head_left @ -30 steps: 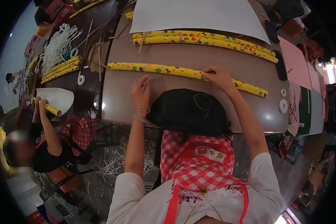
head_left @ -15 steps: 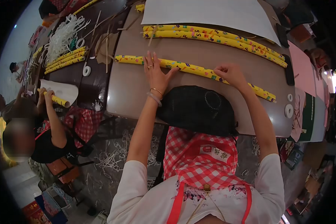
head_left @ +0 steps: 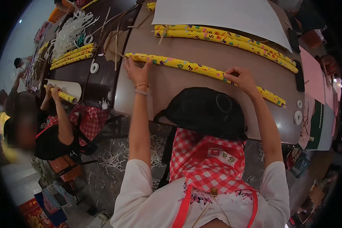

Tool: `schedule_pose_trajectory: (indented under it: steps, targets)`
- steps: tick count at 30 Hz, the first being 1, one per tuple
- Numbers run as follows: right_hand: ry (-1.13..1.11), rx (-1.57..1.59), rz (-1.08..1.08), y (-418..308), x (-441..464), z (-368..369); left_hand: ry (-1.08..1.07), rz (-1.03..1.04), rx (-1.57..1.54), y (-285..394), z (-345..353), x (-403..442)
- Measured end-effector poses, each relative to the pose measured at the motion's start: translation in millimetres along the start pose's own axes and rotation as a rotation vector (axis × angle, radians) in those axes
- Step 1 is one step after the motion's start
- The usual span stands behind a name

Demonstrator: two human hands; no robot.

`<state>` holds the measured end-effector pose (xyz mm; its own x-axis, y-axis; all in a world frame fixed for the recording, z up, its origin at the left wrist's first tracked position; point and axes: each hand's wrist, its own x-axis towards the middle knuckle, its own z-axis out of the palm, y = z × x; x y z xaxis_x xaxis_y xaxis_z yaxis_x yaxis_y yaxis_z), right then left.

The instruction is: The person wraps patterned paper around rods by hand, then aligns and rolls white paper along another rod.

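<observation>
A long yellow roll of patterned wrapping paper [head_left: 190, 67] lies slantwise across the brown table in front of me. My left hand [head_left: 137, 71] is at its left end, thumb and fingers closed about the paper there. Further right along the same roll, my right hand [head_left: 242, 79] is closed in a pinch, with the thumb against the paper's near side. Whether a small piece sits between those fingertips is hidden. Just below the roll, a black cloth bag [head_left: 205, 110] rests at the table's near edge.
Behind lie more yellow rolls [head_left: 224, 40] beside a large white sheet [head_left: 220, 15]. Tape rolls [head_left: 298, 117] stand at the right. On the dark table at left are white strips [head_left: 70, 36] and several yellow rolls [head_left: 72, 57]. A co-worker [head_left: 59, 125] there holds a yellow roll.
My left hand has slid left along the roll to its end, and its flat fingers have curled in. My right hand stays pinched at about the same place on the roll.
</observation>
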<state>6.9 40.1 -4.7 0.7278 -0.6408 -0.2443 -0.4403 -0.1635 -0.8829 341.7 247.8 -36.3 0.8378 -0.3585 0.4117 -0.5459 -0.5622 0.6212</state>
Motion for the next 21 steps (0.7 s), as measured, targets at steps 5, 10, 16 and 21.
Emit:
schedule_pose_trajectory:
  steps: [5,10,16,21]
  targets:
    - [0.0,0.017,0.007,-6,-2,0,0.083,-0.16,0.072,-49,-3,3]
    - [0.008,-0.026,0.016,-9,-3,1,-0.008,-0.248,-0.019,5,6,-27]
    - [0.0,0.058,0.007,1,-1,2,-0.031,0.159,0.041,15,17,-14]
    - [0.018,0.047,-0.041,10,-5,-4,-0.353,0.334,0.073,19,-4,7]
